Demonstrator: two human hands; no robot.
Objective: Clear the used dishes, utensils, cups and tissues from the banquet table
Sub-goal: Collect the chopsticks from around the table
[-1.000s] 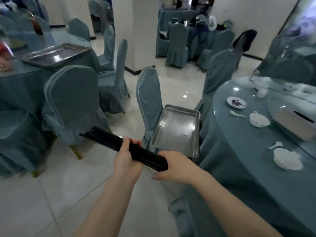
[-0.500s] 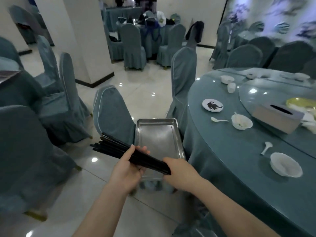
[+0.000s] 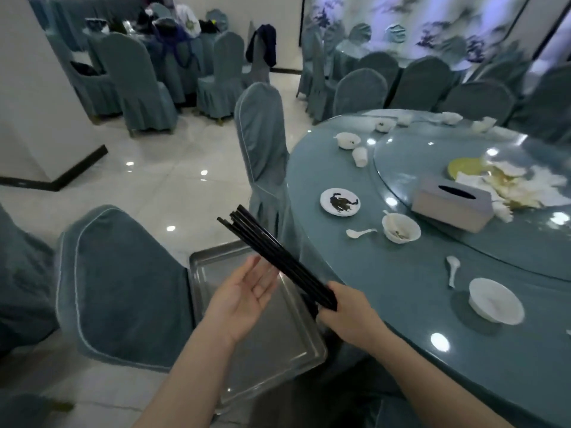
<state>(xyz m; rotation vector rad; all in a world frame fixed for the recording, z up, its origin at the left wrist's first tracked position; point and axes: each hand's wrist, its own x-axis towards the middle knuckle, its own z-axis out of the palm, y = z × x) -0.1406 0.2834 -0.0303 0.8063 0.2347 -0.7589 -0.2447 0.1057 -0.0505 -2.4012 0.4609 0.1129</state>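
Right hand (image 3: 347,315) clamps the black chopsticks (image 3: 272,253) at their near end; left hand (image 3: 244,291), fingers spread, hovers just under them, above the tray (image 3: 275,359).

Bare forearms (image 3: 197,375), no sleeves.

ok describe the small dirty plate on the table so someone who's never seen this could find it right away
Start at the big round blue table and find the grey tissue box on its raised glass centre. Just left of the box, near the table's edge, lies the small plate. Its neighbours are white bowls and spoons; it alone is flat, with a dark smear of sauce across its middle.
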